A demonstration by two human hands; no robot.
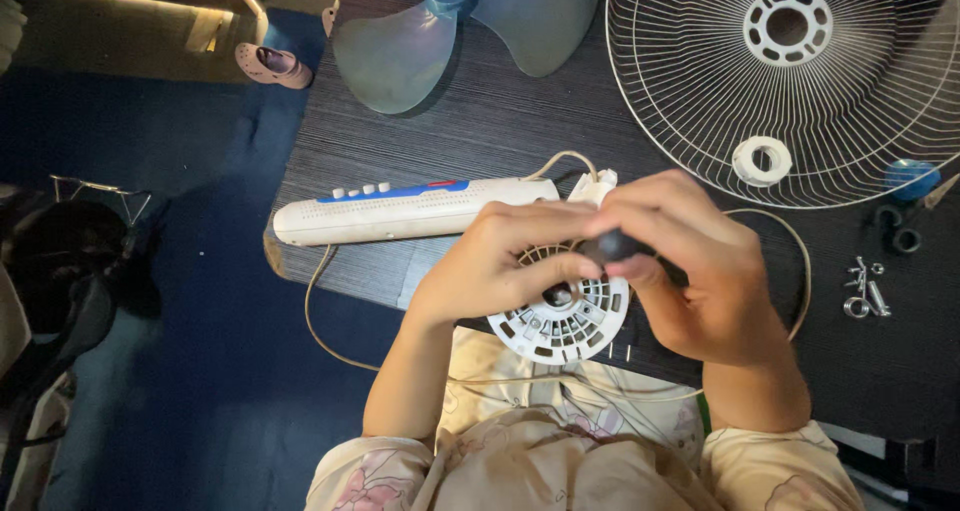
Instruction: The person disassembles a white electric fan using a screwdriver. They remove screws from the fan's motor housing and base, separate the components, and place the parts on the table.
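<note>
A pink shoe [272, 65] lies on the floor [200, 301], well to the left of the motor housing [562, 316] and far above it in the view. Nearer, a long white control bar [400, 211] with small buttons and a blue strip rests on the dark tabletop [480, 121], its right end reaching the housing. A beige cord [318, 316] loops down off the tabletop edge to the left of the housing.

The left hand [495, 271] comes in from the housing's left; its grip is clenched on the round white housing, fingers curled over the slotted face. The housing itself sits at the near tabletop edge, above the person's lap, tilted toward the camera.

Beyond the housing, a translucent blue fan blade [440, 36] lies flat on the tabletop.

The right hand [695, 271] covers the housing's right side. Its grip closes on a dark rounded handle [612, 245], apparently a tool; the tip is hidden, so I cannot tell where it touches.

Up and right of the housing lies a white wire guard [700, 91], with a white ring [761, 160] resting on its wires. Farther right sit a blue cap [911, 179], small black rings [898, 233] and a cluster of metal screws [866, 293].
</note>
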